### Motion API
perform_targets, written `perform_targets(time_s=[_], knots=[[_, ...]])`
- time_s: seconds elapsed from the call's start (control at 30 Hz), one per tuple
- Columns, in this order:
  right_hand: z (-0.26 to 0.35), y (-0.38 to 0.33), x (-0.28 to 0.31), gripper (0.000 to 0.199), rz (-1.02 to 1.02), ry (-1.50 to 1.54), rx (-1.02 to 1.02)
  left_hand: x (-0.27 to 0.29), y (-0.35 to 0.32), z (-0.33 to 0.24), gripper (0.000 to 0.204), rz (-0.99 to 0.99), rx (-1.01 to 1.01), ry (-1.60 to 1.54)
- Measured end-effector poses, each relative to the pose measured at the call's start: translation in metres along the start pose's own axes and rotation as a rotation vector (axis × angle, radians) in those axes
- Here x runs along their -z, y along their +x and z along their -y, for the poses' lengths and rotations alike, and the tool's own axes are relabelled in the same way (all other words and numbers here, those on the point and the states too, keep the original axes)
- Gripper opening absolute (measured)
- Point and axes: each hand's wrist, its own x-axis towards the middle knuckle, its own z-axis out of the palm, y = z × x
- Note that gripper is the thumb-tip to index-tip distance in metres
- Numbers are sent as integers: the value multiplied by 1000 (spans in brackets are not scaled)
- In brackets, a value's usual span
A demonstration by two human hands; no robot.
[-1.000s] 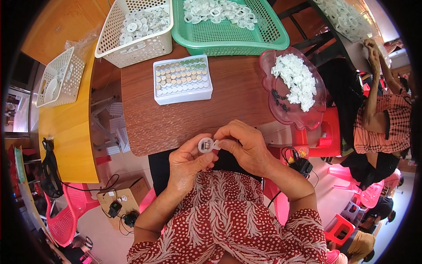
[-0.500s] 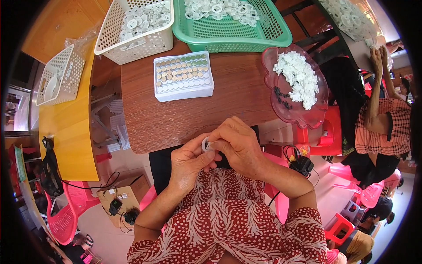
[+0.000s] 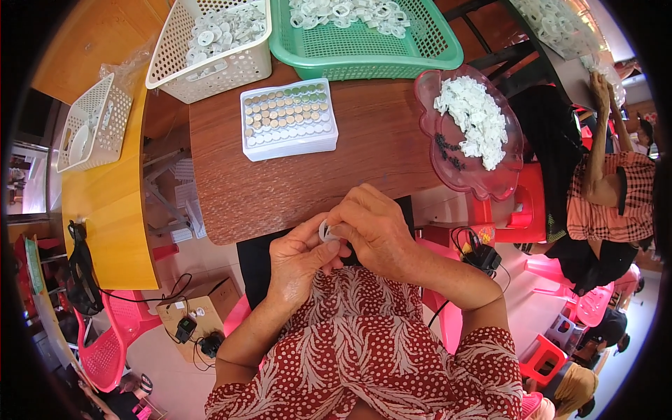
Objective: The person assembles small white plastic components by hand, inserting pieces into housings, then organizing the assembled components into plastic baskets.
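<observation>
Between my two hands, just off the table's near edge, is a small round white plastic part (image 3: 324,231). My left hand (image 3: 302,250) pinches it between thumb and fingers. Over its right side bend the fingers of my right hand (image 3: 372,227), thumb and fingertips pressed together at the part; whatever else they hold is hidden. Beyond my hands, a white tray (image 3: 290,143) stands on the table, bearing rows of small round coin-like discs, some greenish, some tan, some silvery. A pink scalloped plate (image 3: 435,157) at the right carries a heap of small white pieces and a few small black ones.
A cream basket (image 3: 227,74) and a green basket (image 3: 364,68) of translucent plastic parts sit at the table's (image 3: 378,140) far side. On a yellow table (image 3: 105,231) stands another white basket (image 3: 114,129). Another person's arm (image 3: 597,147) reaches in at the right.
The round part has turned and now shows more edge-on. Both hands stay close together in nearly the same place, while the view has shifted slightly.
</observation>
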Motion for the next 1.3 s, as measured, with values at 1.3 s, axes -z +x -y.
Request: perform_targets(time_s=[1.3], knots=[[6, -10, -9, 30, -102, -161, 108, 1, -2, 3, 36, -12, -47, -46]])
